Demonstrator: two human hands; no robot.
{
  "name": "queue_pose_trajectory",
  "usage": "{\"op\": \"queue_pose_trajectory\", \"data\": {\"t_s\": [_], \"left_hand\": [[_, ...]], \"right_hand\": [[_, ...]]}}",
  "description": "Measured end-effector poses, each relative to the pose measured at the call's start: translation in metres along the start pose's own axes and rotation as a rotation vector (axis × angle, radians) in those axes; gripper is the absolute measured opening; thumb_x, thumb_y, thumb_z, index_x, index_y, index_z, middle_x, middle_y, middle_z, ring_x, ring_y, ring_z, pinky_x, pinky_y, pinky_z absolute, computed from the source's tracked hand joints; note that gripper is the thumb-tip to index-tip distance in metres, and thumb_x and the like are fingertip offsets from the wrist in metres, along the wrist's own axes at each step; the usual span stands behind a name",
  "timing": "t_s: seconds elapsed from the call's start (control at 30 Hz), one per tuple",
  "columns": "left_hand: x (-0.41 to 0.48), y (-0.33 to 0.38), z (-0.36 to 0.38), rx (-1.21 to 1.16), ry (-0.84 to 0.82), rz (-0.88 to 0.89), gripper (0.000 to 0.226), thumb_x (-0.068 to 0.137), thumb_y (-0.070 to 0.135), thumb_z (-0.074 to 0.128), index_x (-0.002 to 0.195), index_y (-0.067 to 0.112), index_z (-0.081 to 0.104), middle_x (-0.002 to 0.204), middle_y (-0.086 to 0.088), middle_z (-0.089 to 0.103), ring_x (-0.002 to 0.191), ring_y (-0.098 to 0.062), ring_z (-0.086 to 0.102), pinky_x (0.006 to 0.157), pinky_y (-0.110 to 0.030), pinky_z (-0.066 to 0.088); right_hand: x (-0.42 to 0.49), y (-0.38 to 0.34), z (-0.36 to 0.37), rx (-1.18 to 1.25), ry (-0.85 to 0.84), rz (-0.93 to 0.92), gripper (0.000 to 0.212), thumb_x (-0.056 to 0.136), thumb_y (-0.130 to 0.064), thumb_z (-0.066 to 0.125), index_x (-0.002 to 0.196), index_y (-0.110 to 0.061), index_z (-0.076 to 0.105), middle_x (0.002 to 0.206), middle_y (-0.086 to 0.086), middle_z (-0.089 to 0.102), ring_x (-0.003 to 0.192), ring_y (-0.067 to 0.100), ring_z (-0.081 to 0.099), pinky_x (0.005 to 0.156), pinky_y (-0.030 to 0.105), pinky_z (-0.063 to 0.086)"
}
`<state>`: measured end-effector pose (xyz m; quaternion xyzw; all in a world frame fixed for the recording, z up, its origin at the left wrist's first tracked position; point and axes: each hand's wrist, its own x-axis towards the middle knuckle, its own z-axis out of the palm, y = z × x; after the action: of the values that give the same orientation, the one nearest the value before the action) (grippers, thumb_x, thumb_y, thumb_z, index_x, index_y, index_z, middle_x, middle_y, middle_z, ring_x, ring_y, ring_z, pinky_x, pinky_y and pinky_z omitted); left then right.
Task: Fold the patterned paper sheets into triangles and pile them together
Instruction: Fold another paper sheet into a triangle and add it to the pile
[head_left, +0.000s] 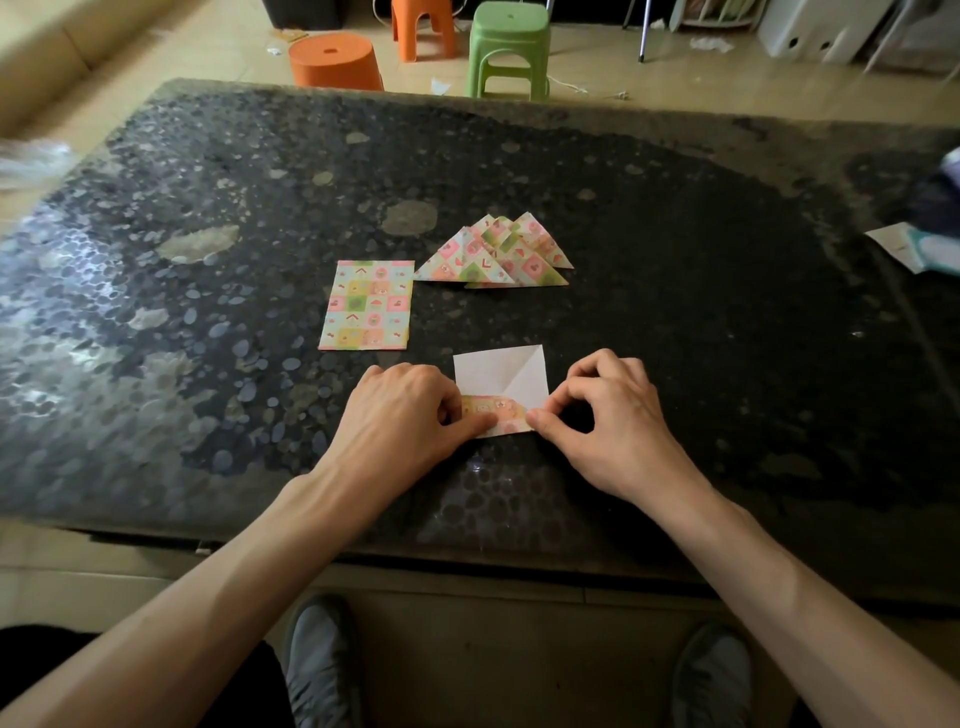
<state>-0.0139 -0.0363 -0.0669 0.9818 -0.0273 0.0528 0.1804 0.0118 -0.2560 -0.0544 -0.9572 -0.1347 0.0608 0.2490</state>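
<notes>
**Both hands on a half-folded sheet at the near edge of the desk**

A person works at a dark, pebble-patterned desk (675, 260). The sheet being folded (501, 382) lies white side up near the front edge, with a diagonal crease across it and its near edge turned up so a strip of the pattern shows. The left hand (402, 415) has its fingers curled onto the left end of that strip, pinching it against the desk. The right hand (610, 421) pinches the strip's right end between thumb and forefinger, the other fingers curled above.

Beyond the left hand, a stack of flat patterned sheets (368, 305) lies pattern up. Just to its right sits the pile of folded triangles (496, 254), overlapping one another. Past the far edge of the desk stand a green stool (509, 49) and two orange stools (335, 62).
</notes>
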Motion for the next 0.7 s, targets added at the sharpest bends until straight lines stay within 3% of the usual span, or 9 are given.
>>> {"op": "queue_pose_trajectory", "data": {"t_s": [0.2,0.43,0.53,0.7], "left_hand": [[-0.0002,0.0029,-0.0013,0.030,-0.012,-0.031,0.050,0.084,0.068,0.067,0.056,0.028,0.052,0.064,0.014,0.049,0.062,-0.006,0.045,0.074,-0.031,0.036],[-0.0001,0.0064,-0.0035,0.065,-0.050,-0.041,0.053,0.086,0.070,0.061,0.058,0.028,0.046,0.067,0.014,0.047,0.071,-0.010,0.044,0.075,-0.032,0.030],[-0.0023,0.0052,-0.0041,0.048,-0.006,-0.037,0.052,0.082,0.072,0.063,0.059,0.029,0.047,0.065,0.015,0.048,0.066,-0.006,0.043,0.073,-0.031,0.032],[-0.0056,0.0050,-0.0076,-0.033,0.050,-0.029,0.045,0.078,0.067,0.072,0.078,0.029,0.050,0.070,0.015,0.050,0.066,-0.004,0.047,0.065,-0.029,0.031]], "right_hand": [[0.0026,-0.0046,-0.0029,-0.006,-0.027,0.040,0.019,0.089,-0.052,0.074,0.084,-0.034,0.070,0.112,-0.014,0.046,0.114,0.007,0.034,0.093,0.027,0.029],[0.0054,-0.0071,-0.0045,0.000,-0.054,0.063,0.020,0.086,-0.054,0.075,0.082,-0.034,0.071,0.111,-0.013,0.047,0.116,0.010,0.037,0.092,0.027,0.030],[0.0054,-0.0058,-0.0038,0.017,-0.044,0.062,0.019,0.085,-0.053,0.076,0.085,-0.036,0.068,0.112,-0.014,0.048,0.118,0.011,0.038,0.093,0.028,0.031],[0.0037,-0.0070,-0.0030,0.050,-0.045,0.040,0.016,0.088,-0.049,0.074,0.094,-0.041,0.063,0.110,-0.014,0.046,0.118,0.012,0.036,0.093,0.030,0.029]]}}
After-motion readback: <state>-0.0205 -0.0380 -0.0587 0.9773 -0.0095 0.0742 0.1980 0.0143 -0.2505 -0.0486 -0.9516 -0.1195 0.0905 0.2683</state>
